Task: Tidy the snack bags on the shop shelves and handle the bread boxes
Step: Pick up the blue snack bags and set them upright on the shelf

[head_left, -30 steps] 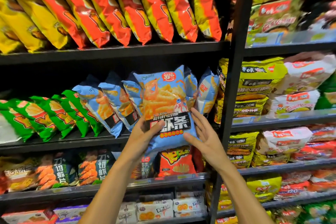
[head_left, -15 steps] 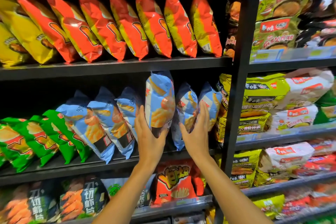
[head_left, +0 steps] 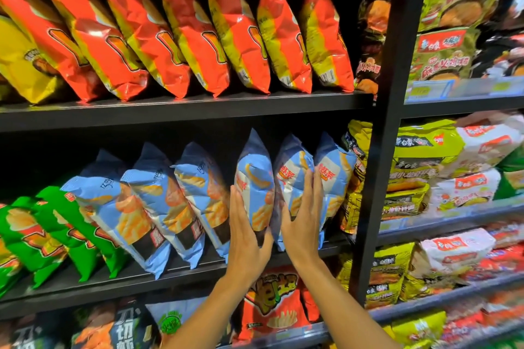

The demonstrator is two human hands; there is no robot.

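Squeezing a blue bag back into its row

One blue snack bag (head_left: 255,187) is stood edge-on on the middle shelf (head_left: 170,272), held between two flat palms. The left hand (head_left: 246,238) is laid against its left face with fingers straight and together, thumb tucked under near the bag's bottom. The right hand (head_left: 303,221) is spread flat on the neighbouring blue bag (head_left: 293,173) just to the right, fingers straight, nothing pinched. Six blue bags are counted on that shelf: three leaning at left, the held one, two more at right. Seven orange-red bags (head_left: 181,37) are lined up on the shelf above, and green bags (head_left: 56,232) sit at far left, their count unclear.
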